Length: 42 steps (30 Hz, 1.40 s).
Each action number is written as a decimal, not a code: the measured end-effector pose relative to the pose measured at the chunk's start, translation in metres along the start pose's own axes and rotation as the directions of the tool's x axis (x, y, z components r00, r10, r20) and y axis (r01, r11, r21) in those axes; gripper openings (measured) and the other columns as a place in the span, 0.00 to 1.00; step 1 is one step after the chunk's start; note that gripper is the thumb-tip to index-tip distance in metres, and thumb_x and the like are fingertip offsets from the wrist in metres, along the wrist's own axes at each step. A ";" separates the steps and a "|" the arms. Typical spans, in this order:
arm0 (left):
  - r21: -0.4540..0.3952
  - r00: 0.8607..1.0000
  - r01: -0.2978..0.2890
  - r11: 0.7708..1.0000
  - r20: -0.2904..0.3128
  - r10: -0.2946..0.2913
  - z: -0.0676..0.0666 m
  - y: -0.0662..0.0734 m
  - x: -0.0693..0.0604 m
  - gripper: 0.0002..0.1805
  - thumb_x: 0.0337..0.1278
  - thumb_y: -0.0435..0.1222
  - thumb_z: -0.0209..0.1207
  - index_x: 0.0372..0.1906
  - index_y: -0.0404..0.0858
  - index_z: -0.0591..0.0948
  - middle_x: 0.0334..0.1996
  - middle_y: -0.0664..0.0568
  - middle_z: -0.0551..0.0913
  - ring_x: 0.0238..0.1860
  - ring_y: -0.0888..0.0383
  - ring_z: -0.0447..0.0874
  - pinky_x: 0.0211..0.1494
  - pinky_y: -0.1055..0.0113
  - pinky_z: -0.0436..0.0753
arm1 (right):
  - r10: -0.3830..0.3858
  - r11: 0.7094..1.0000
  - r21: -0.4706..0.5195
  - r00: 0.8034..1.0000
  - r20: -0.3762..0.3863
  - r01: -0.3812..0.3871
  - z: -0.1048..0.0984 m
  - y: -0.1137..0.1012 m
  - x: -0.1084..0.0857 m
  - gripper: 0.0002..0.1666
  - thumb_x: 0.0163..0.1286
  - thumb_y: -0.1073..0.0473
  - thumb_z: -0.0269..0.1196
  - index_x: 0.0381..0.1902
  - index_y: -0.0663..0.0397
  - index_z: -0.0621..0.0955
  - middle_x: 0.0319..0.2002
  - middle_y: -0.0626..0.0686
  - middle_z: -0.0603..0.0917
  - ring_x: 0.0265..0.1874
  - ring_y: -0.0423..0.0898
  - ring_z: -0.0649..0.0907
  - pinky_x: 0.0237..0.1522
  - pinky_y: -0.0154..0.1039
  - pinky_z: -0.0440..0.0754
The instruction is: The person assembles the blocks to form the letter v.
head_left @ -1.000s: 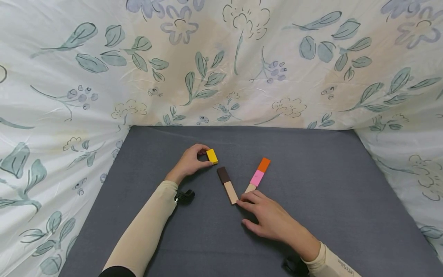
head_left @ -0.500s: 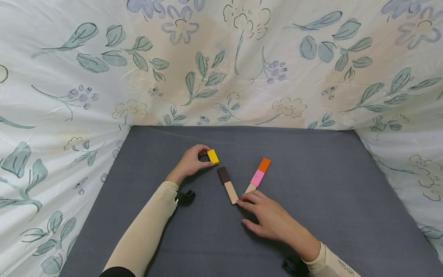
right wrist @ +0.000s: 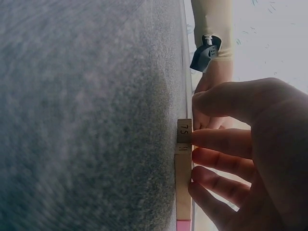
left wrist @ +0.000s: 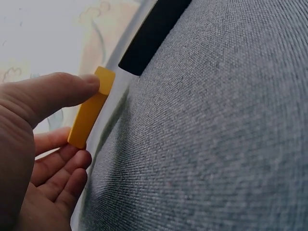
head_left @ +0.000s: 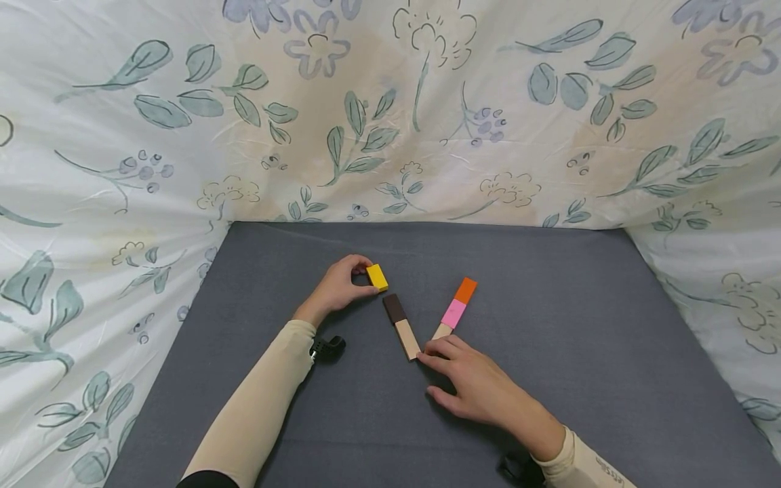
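My left hand [head_left: 337, 285] pinches a small yellow block [head_left: 377, 278] between thumb and fingers, just beyond the far end of a dark brown block [head_left: 394, 309]. In the left wrist view the yellow block [left wrist: 89, 113] stands near the dark block [left wrist: 153, 41], a gap between them. A pale wood block [head_left: 407, 339] continues the brown one toward me. My right hand [head_left: 472, 379], fingers loosely bent, touches the near ends of this block and a second pale block [head_left: 442, 331], which it partly covers. Pink [head_left: 453, 314] and orange [head_left: 466, 291] blocks extend that row away from me.
The two block rows form a V on a dark grey cloth [head_left: 567, 305]. Floral fabric [head_left: 427, 149] hangs at the back and sides. Each wrist wears a black camera mount [head_left: 328, 348]. In the right wrist view, printed numbers mark the block ends [right wrist: 184, 130].
The left hand has shifted slightly right and toward me with the yellow block, closer to the brown block. The right hand and the other blocks have stayed in place.
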<state>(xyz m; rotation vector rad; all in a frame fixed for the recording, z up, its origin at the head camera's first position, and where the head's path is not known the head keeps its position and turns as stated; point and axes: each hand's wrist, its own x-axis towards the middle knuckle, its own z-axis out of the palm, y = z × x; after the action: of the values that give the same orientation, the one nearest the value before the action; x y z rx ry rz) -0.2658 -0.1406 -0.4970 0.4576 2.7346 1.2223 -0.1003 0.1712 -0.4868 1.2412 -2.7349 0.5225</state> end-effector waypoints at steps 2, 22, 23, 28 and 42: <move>-0.002 1.000 0.004 1.000 0.005 -0.004 0.001 0.000 0.000 0.31 0.61 0.40 0.79 0.65 0.37 0.81 0.59 0.45 0.82 0.60 0.46 0.79 0.69 0.49 0.77 | 0.010 1.000 0.001 1.000 0.012 -0.010 0.000 0.000 0.000 0.30 0.67 0.50 0.77 0.65 0.53 0.88 0.57 0.45 0.81 0.58 0.43 0.76 0.54 0.43 0.85; 0.010 1.000 -0.014 1.000 0.017 0.014 0.007 0.005 -0.002 0.31 0.63 0.42 0.79 0.66 0.37 0.81 0.61 0.45 0.81 0.62 0.46 0.78 0.71 0.49 0.75 | 0.025 1.000 0.006 0.999 0.046 -0.025 -0.002 0.000 0.001 0.30 0.69 0.49 0.75 0.66 0.51 0.87 0.58 0.45 0.80 0.59 0.43 0.76 0.57 0.44 0.84; 0.010 1.000 -0.014 1.000 0.018 0.014 0.007 0.005 -0.002 0.31 0.63 0.42 0.79 0.66 0.37 0.81 0.61 0.45 0.81 0.62 0.46 0.78 0.71 0.49 0.75 | 0.025 1.000 0.007 0.999 0.046 -0.025 -0.002 0.000 0.001 0.30 0.69 0.49 0.75 0.66 0.51 0.87 0.58 0.45 0.80 0.59 0.43 0.76 0.57 0.43 0.84; 0.019 1.000 -0.010 1.000 0.019 0.010 0.009 0.005 -0.001 0.31 0.63 0.43 0.78 0.66 0.38 0.81 0.60 0.45 0.81 0.61 0.46 0.78 0.71 0.48 0.75 | 0.015 1.000 0.005 0.999 0.035 -0.016 -0.002 0.000 0.000 0.30 0.69 0.50 0.76 0.66 0.52 0.87 0.58 0.45 0.80 0.59 0.43 0.76 0.56 0.44 0.85; 0.029 0.999 -0.022 0.999 0.026 0.021 0.011 0.007 -0.002 0.31 0.62 0.43 0.79 0.66 0.38 0.82 0.60 0.45 0.82 0.61 0.46 0.78 0.71 0.48 0.75 | 0.014 1.000 0.005 0.999 0.030 -0.014 -0.003 0.001 0.001 0.30 0.68 0.51 0.76 0.66 0.53 0.87 0.58 0.46 0.80 0.60 0.43 0.76 0.56 0.44 0.84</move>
<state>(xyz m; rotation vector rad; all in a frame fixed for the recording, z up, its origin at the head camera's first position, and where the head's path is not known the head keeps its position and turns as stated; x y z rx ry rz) -0.2602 -0.1289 -0.4995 0.5032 2.7366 1.1750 -0.1015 0.1722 -0.4841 1.2417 -2.7709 0.5163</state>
